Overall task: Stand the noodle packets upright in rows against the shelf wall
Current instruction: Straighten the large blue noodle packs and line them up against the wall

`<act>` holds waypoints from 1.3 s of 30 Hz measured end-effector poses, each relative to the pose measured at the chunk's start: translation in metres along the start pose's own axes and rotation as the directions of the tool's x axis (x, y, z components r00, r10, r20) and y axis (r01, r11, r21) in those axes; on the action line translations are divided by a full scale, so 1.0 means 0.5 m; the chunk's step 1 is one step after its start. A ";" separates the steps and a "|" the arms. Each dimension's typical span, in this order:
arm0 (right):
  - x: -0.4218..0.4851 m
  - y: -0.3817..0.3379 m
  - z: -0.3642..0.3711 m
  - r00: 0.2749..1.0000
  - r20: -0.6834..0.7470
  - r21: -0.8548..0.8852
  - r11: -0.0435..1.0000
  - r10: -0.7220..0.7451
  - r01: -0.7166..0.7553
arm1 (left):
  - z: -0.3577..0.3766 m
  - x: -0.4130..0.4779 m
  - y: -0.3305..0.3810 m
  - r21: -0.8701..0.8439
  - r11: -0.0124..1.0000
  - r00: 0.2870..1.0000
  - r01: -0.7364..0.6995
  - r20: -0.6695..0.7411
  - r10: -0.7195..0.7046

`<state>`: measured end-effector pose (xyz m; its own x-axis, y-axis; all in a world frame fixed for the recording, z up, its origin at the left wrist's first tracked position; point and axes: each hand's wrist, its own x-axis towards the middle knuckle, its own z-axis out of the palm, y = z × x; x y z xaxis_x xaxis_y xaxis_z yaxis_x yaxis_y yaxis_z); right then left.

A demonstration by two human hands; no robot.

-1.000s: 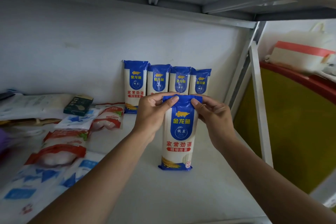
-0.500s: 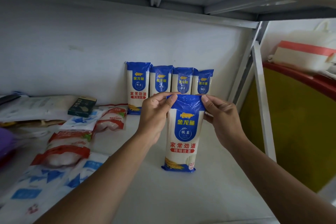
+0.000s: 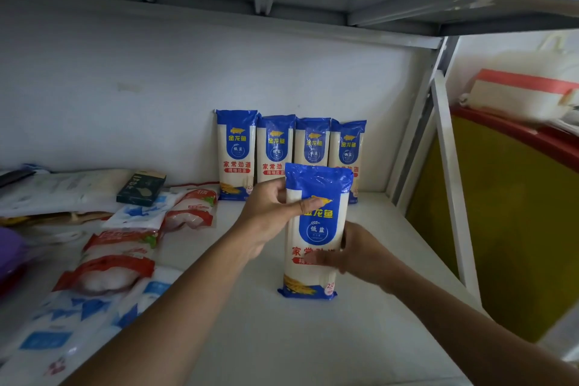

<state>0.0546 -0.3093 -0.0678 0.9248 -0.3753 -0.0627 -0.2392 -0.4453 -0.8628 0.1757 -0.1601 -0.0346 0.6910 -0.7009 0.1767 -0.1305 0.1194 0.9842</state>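
A blue-and-white noodle packet (image 3: 316,229) stands upright on the white shelf (image 3: 313,348), well in front of the back row. My left hand (image 3: 269,213) grips its upper left edge, thumb across the front. My right hand (image 3: 360,252) holds its right side lower down, fingers over the red label. Behind it, several identical packets (image 3: 236,153) lean upright side by side against the white shelf wall (image 3: 156,110); the lower parts of the middle ones are hidden by the held packet and my left hand.
Red-and-white bags (image 3: 116,266) and blue-and-white bags (image 3: 62,323) lie flat on the shelf's left side, with a dark green box (image 3: 141,186) behind them. The shelf upright (image 3: 451,182) bounds the right end. The shelf above hangs low overhead.
Both hands have slid down from the packet's top seal: the left to its upper edge, the right to its middle. The packet stays upright in the same spot.
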 end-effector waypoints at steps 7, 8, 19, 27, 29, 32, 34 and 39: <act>0.025 0.038 -0.002 0.993 -0.120 0.126 0.992 0.006 0.009 | 0.015 0.009 -0.004 -0.016 1.000 1.000 0.000 -0.011 -0.001; 0.034 0.044 -0.011 0.989 -0.147 0.136 0.991 0.007 0.013 | 0.013 0.011 -0.004 0.027 1.000 1.000 0.013 0.003 -0.013; 0.153 0.163 -0.231 0.840 -0.513 0.287 0.958 0.179 -0.029 | -0.033 0.037 -0.022 0.293 0.945 0.986 0.145 0.033 -0.162; 0.299 0.208 -0.340 0.793 -0.571 0.206 0.972 0.214 -0.114 | -0.046 0.060 -0.039 0.388 0.907 0.984 0.162 0.009 -0.179; 0.332 0.206 -0.356 0.804 -0.552 0.197 0.971 0.223 -0.134 | -0.052 0.064 -0.041 0.419 0.889 0.980 0.183 -0.008 -0.198; 0.370 0.207 -0.375 0.833 -0.507 0.168 0.973 0.221 -0.156 | -0.055 0.068 -0.047 0.441 0.873 0.975 0.208 -0.024 -0.220; 0.390 0.213 -0.389 0.863 -0.465 0.120 0.980 0.195 -0.157 | -0.054 0.070 -0.052 0.461 0.859 0.970 0.224 -0.024 -0.240; 0.428 0.233 -0.413 0.908 -0.391 0.106 0.987 0.149 -0.117 | -0.048 0.065 -0.060 0.501 0.837 0.968 0.221 -0.006 -0.252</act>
<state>0.1634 -0.6094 -0.0781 0.6885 -0.7252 0.0103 -0.3126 -0.3095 -0.8980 0.2188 -0.1695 -0.0580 0.7060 -0.7040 -0.0771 -0.3122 -0.4071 0.8584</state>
